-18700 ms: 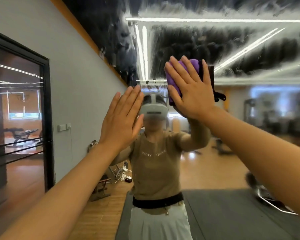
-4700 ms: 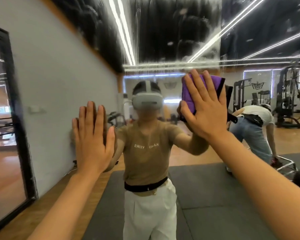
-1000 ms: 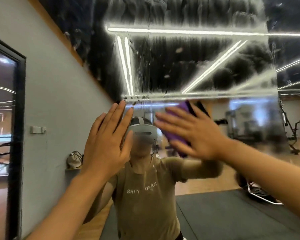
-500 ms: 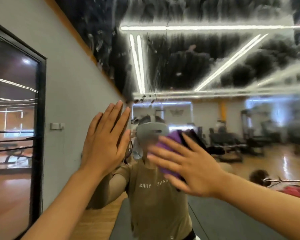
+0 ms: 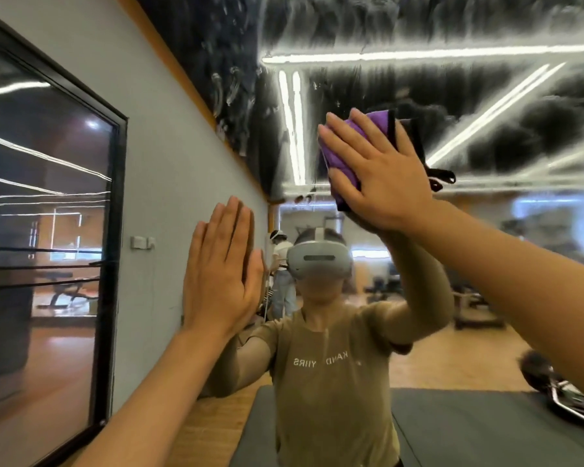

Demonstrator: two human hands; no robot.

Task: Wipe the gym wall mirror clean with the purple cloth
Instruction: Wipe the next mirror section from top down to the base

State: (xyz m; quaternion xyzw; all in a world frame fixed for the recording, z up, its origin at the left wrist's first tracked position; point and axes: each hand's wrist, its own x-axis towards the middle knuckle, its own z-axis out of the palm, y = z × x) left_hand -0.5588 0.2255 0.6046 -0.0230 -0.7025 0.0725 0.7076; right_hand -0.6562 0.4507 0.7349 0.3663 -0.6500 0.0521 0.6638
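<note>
The wall mirror (image 5: pixel 486 112) fills the view ahead; its upper part is streaked with wet smears. My right hand (image 5: pixel 381 173) presses the folded purple cloth (image 5: pixel 338 156) flat against the glass with straight, spread fingers, at upper centre. Most of the cloth is hidden under the palm; a purple edge and a dark trim stick out above and to the left. My left hand (image 5: pixel 221 274) lies flat on the mirror with fingers together, lower and to the left of the cloth. It holds nothing.
My own reflection in a tan shirt (image 5: pixel 331 375) and headset stands between my arms. A grey side wall (image 5: pixel 169 183) with a dark-framed window (image 5: pixel 48 230) runs along the left. Reflected gym machines, another person and dark floor mats (image 5: pixel 469 429) show lower down.
My right hand has swept the cloth up and to the right, from in front of the reflected headset to the smeared band above it. The left hand stays flat on the glass.
</note>
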